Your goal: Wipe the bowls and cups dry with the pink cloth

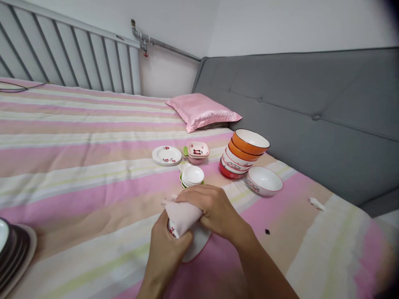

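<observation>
My left hand (165,253) holds a white dish with a red pattern (196,245) from below, low in the middle of the view. My right hand (215,209) presses a pale pink cloth (181,216) over the dish's upper edge. The cloth covers most of the dish, so only its lower rim and a bit of red pattern show. Both hands are over the striped bedsheet (77,166).
Beyond the hands sit small white dishes (192,175), a stack of flat plates (166,155), small pink dishes (198,150), stacked orange and red bowls (243,154) and a single white bowl (264,180). A pink pillow (202,110) lies farther back. Dark stacked dishes (12,253) sit at left.
</observation>
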### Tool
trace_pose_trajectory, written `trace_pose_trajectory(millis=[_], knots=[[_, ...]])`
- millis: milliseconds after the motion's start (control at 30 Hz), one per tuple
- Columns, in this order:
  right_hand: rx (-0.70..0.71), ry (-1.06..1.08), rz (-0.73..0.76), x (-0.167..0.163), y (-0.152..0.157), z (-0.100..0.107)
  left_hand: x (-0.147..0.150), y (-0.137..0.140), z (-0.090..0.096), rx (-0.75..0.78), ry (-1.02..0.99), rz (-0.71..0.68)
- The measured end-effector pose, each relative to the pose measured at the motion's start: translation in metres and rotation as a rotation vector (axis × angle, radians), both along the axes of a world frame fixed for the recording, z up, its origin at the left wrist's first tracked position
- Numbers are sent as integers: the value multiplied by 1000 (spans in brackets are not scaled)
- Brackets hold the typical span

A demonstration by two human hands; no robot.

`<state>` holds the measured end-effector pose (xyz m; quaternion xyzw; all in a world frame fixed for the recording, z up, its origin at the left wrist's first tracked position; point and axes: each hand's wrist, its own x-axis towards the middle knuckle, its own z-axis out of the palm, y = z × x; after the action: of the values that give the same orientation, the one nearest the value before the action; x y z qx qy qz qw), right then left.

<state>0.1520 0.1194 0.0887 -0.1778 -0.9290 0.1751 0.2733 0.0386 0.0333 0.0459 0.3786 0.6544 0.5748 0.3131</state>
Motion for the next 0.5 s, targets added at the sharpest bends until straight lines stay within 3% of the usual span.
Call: trace_pose_trajectory(millis=[100, 300, 500], knots=[[-70, 21, -23, 3, 3, 2, -1, 0, 4, 7, 21, -13], [-248, 108, -106, 7, 13, -2, 2, -3, 4, 97, -133, 37], [-307, 189, -190, 4, 16, -8, 1, -4, -2, 238, -288, 145]])
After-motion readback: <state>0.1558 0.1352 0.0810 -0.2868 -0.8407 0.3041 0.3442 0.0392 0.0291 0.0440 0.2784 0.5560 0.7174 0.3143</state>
